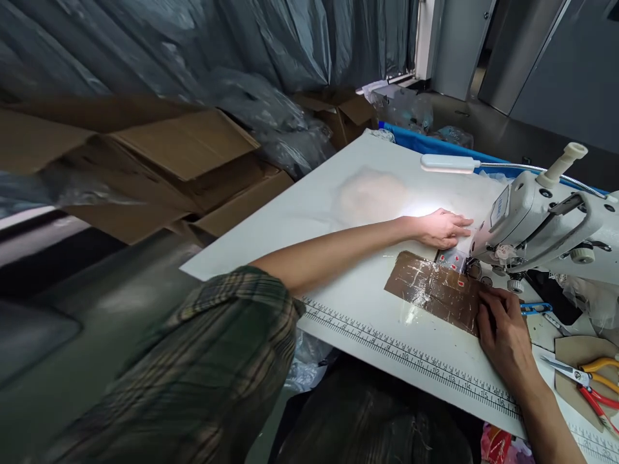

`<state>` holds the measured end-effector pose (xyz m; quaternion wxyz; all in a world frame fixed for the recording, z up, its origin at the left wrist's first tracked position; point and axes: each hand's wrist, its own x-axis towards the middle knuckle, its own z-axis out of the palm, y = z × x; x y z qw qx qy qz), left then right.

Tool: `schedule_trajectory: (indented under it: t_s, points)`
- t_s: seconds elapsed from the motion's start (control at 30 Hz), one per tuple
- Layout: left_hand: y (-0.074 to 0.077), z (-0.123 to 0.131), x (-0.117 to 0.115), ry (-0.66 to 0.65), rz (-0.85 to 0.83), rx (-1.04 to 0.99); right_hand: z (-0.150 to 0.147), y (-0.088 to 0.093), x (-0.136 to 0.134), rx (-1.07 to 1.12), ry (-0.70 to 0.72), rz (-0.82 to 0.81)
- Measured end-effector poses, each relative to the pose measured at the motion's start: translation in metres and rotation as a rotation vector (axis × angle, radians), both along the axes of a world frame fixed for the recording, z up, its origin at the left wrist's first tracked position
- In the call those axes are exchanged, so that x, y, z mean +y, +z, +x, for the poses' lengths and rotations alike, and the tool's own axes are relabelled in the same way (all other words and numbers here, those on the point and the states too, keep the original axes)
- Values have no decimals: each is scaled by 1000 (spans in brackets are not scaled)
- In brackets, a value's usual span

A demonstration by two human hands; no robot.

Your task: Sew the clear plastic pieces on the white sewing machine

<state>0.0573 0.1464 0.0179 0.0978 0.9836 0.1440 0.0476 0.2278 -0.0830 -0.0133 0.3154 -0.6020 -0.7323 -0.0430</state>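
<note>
A person in a plaid shirt sits at a white surface (pixel 333 258), both bare hands at a sewing machine (pixel 536 212). The left arm reaches straight across, its sleeve pushed above the elbow, and the left hand (pixel 443 228) lies palm down just beyond the needle area, fingers stretched out and slightly spread toward the machine. The right arm comes up from the near corner; the right hand (pixel 505 328) is bent at the knuckles, its fingers curled down at the right end of a brown sheet (pixel 430 293). From here I cannot tell whether they pinch that sheet or only press it.

The sheet, glossy and creased, lies flat between the hands, its far right part by the machine's foot. A small pale piece with red marks (pixel 449 259) sits between the sheet and the left hand. To the right of the right hand are a blue cutter (pixel 536 309) and orange-handled scissors (pixel 597 370).

On the left stands a large cardboard box (pixel 188 148), flaps open, its contents too dark to make out. A smaller open box (pixel 360 109) stands behind, with crumpled clear plastic (pixel 290 132) heaped between the two.
</note>
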Motion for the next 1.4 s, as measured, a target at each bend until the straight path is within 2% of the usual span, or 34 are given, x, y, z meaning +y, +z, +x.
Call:
schedule_trajectory:
  t_s: [0.13,0.23,0.37,0.5,0.63,0.77,0.87,0.97,1.17,1.3,1.4]
  points:
    - [13,-4,12,44,-199,-85,3,-4,0,-38,20,47]
    - [28,-28,10,156,-181,-201,7,-10,1,-64,37,82]
    - [52,-86,5,325,-65,-309,12,-20,2,-103,29,105]
    - [69,-156,-13,500,-5,-271,19,-29,6,-165,98,137]
    - [66,-210,-44,631,41,-208,27,-42,11,-150,156,201]
    - [45,-238,-66,709,19,-140,34,-54,14,-104,170,238]
    - [30,-244,-71,754,17,-161,35,-55,14,-97,156,233]
    - [25,-239,-65,761,24,-250,31,-51,13,-125,133,221]
    - [31,-199,-27,650,-11,-273,24,-39,11,-155,81,199]
    - [23,-168,-2,664,-24,-193,21,-34,8,-179,52,201]
    - [16,-157,5,678,-9,-163,15,-29,7,-185,40,207]
